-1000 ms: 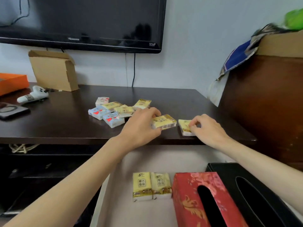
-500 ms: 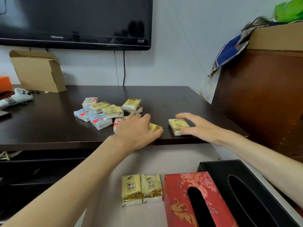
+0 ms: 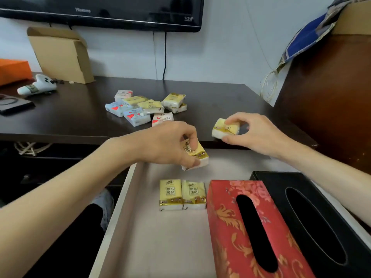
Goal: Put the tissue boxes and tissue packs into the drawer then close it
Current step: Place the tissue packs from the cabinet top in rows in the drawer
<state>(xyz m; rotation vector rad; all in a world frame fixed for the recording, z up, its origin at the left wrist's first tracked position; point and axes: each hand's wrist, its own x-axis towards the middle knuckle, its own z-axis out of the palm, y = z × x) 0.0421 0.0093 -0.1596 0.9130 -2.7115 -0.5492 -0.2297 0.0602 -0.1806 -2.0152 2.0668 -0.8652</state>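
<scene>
Both hands are now closed on yellow tissue packs that a second ago lay on the table: the left hand (image 3: 170, 145) has carried its pack (image 3: 195, 155) past the table (image 3: 60, 117) edge, over the open drawer (image 3: 144, 237), while the right hand (image 3: 253, 131) has lifted its pack (image 3: 225, 128) just clear of the tabletop. Two packs (image 3: 182, 194), the red tissue box (image 3: 253, 233) and the black tissue box (image 3: 313, 221) are already lodged in the drawer; a cluster of packs (image 3: 146, 107) is left on the table, so several more trips are judged necessary before closing.

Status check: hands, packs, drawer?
Left hand and right hand each grip a yellow pack. Drawer open. Pile remains on table. Nothing blocking.
</scene>
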